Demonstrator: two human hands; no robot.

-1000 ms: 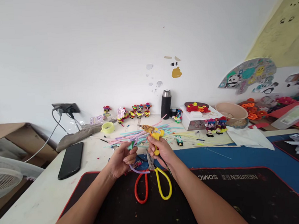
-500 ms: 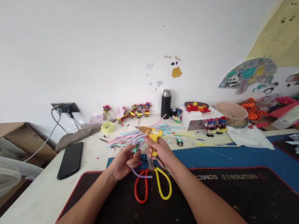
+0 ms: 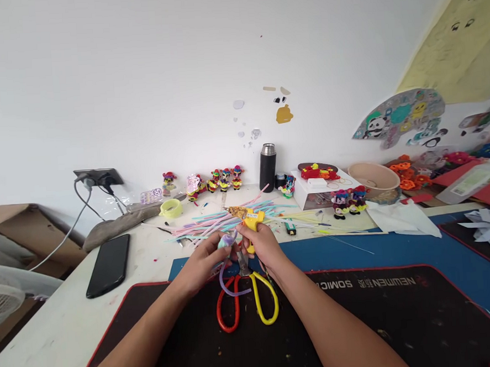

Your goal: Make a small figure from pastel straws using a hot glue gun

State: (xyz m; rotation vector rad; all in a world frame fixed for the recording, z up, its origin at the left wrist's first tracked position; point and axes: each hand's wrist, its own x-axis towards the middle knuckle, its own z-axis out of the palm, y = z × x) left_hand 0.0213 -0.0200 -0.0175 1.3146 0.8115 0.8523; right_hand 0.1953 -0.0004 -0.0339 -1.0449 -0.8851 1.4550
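My left hand [image 3: 204, 263] is closed around a small coiled pipe-cleaner piece [image 3: 227, 240] in purple and pale teal. A purple tail [image 3: 225, 287] hangs from it and curves over the scissors [image 3: 222, 312], which lie on the dark mat with one red and one yellow handle. In my right hand [image 3: 265, 246] is a yellow glue gun [image 3: 252, 219], its stained nozzle pointing left. The right fingertips are close to the purple strand at the coil's upper end; whether they pinch it I cannot tell.
Loose pastel pipe cleaners [image 3: 201, 226] lie behind my hands. A black thermos [image 3: 268, 171], a white box [image 3: 331, 192] and small figures [image 3: 226, 179] stand near the wall. A phone [image 3: 109, 265] and a tape roll [image 3: 171, 208] are left; white paper [image 3: 400, 221] is right.
My left hand has turned, bringing the coiled piece into fuller view, and the purple tail now hangs in a wider curve. The glue gun stays in my right hand. The view has shifted slightly.
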